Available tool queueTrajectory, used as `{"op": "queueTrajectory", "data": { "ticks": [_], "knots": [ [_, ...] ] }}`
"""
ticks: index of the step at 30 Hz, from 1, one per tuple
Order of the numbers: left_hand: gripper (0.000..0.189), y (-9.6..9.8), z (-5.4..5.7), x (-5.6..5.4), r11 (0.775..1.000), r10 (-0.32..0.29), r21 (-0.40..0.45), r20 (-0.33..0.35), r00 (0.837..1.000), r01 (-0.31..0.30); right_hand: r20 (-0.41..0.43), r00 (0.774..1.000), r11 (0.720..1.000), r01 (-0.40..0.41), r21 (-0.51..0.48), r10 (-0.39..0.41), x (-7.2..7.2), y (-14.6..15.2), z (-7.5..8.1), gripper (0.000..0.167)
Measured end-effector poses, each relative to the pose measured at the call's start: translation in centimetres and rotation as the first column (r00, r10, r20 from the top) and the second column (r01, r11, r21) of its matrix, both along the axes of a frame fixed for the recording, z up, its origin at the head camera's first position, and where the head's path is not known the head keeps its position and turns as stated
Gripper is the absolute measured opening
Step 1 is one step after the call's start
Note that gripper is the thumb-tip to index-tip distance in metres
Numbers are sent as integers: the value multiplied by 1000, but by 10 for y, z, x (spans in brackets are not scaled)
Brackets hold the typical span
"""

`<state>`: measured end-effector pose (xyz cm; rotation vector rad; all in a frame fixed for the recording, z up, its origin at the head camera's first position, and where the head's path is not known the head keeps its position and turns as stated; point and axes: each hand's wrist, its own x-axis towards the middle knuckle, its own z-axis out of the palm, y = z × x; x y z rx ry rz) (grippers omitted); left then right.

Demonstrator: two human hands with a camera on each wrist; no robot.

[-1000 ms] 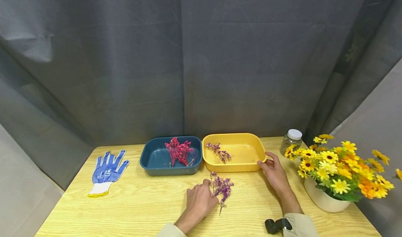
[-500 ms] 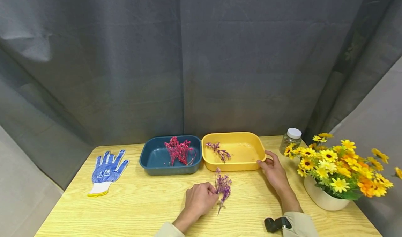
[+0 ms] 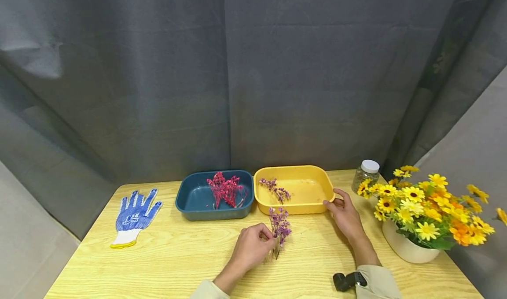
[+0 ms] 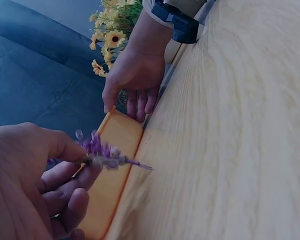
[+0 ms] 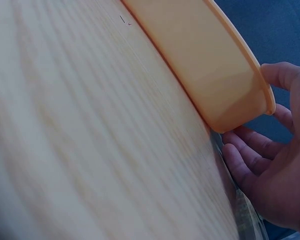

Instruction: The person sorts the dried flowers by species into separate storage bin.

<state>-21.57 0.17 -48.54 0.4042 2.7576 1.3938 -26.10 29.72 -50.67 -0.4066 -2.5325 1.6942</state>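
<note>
In the head view my left hand (image 3: 250, 248) pinches a sprig of dried purple flowers (image 3: 281, 227) between thumb and fingers, over the table in front of the yellow tray (image 3: 310, 191). The left wrist view shows the sprig's stem end (image 4: 140, 164) pointing away from the fingertips. My right hand (image 3: 346, 217) grips the tray's near right corner, its thumb (image 5: 277, 75) on the rim and the other fingers around the corner. Another purple sprig (image 3: 282, 195) lies inside that tray, at its left side.
A dark blue tray (image 3: 192, 197) with pink dried flowers (image 3: 225, 190) adjoins the yellow tray. Far left lies a blue-and-white work glove (image 3: 134, 217). On the right are a white-lidded jar (image 3: 366, 175) and a pot (image 3: 408, 248) of yellow flowers (image 3: 428, 206). A grey curtain (image 3: 229, 79) hangs behind.
The purple sprig has come up in my left hand and turned more upright, and the hand has shifted slightly. My right hand has stayed at the tray's corner.
</note>
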Motion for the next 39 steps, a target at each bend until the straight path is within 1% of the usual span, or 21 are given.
{"op": "queueTrajectory", "data": {
  "ticks": [2,4,10,15,19,25,28,33,39],
  "knots": [
    [11,0,-2,0,1000,-6,28,47,999,4,3,1000,1000,-1,1,1,0,0,0,78],
    [12,0,-4,-1,999,-16,46,78,997,13,6,1000,1000,-3,3,3,1,0,-1,77],
    [14,0,-9,-2,997,-43,62,100,994,37,3,1000,1000,-1,-1,1,2,0,0,78],
    [25,-1,-12,-3,997,-48,62,143,989,40,1,1000,1000,9,5,-9,1,-1,2,75],
    [21,-1,-14,-3,997,-40,65,169,985,29,-7,1000,1000,13,6,-13,1,-2,2,71],
    [19,-1,-14,-3,997,-25,74,164,986,13,-10,1000,1000,13,1,-13,0,-2,1,73],
    [20,0,-13,-4,997,-32,81,157,987,20,-11,1000,1000,14,2,-14,1,-2,2,73],
    [19,0,-16,-3,996,-44,85,173,984,30,-12,1000,1000,18,5,-18,1,-2,1,73],
    [15,1,-18,-2,999,-32,36,170,985,27,-6,1000,1000,19,1,-19,0,-2,1,74]
  ]
}}
